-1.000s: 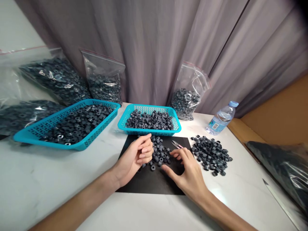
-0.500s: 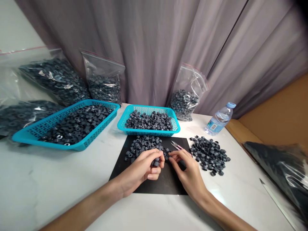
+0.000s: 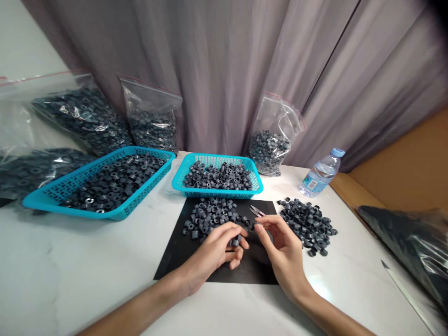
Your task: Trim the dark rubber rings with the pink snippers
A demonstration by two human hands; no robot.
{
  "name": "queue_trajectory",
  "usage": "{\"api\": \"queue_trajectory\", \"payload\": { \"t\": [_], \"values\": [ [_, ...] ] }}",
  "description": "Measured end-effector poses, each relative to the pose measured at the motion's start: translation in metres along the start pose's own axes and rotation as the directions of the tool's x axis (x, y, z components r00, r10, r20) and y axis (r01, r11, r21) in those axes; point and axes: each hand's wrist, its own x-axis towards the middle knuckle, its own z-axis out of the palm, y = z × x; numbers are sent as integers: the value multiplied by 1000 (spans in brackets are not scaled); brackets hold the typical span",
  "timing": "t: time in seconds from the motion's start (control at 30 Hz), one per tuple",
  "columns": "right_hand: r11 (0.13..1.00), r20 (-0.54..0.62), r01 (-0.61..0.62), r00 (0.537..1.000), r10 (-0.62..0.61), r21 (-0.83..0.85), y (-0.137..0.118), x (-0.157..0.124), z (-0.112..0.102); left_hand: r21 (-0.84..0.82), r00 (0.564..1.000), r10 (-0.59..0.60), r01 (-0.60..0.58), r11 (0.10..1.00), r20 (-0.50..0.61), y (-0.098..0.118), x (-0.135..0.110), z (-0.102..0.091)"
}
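Note:
My left hand (image 3: 224, 245) is curled, palm inward, around a few small dark grey ring-shaped parts (image 3: 235, 241). To its right, my right hand (image 3: 280, 238) pinches a thin dark ring-like piece (image 3: 257, 224) between thumb and index finger. Both hands are above a black mat (image 3: 241, 273). Beyond my left hand lies a pile of grey cylindrical parts (image 3: 206, 214) on the mat. Pointed tweezers or small scissors (image 3: 257, 211) lie just past my right fingertips, their handle end hidden by that hand.
Two blue baskets (image 3: 119, 214) (image 3: 217, 192) of grey parts stand behind. Clear zip bags (image 3: 152, 126) of parts lean against the curtain. Right of the mat are a heap of dark rings (image 3: 308, 224), a water bottle (image 3: 320, 175), a cardboard box (image 3: 402, 149) and a dark plastic bag (image 3: 406, 242).
My right hand has lifted slightly and moved a little right, with a thin ring-like piece now showing at its fingertips. My left hand has shifted slightly right and its fingers have loosened.

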Motion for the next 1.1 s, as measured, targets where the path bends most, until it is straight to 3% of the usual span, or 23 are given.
{"api": "queue_trajectory", "payload": {
  "t": [0.17,0.33,0.47,0.53,0.63,0.83,1.0,1.1],
  "values": [
    [999,16,12,1000,-13,42,-6,-4,1,-26,999,-23,24,999,43,1,0,1],
    [1000,81,25,996,-26,13,-10,-3,1,-29,990,42,-38,999,134,9,0,2],
    [998,-23,60,998,-61,-33,-8,-1,-2,2,986,100,-101,995,131,19,4,-6],
    [997,-72,57,996,-60,-47,-6,-1,-3,-9,986,72,-71,997,148,22,4,-13],
    [995,-38,48,998,-52,-89,-4,-2,-3,-52,986,14,-6,999,165,20,1,-23],
    [980,26,173,985,-171,-100,-1,0,14,-137,992,23,-6,991,127,16,-11,-28],
    [986,40,146,989,-143,-84,0,8,27,-45,992,121,-122,991,-27,29,-14,-30],
    [985,68,150,987,-144,-85,2,8,28,-74,987,145,-149,986,-63,28,-16,-34]
  ]
}}
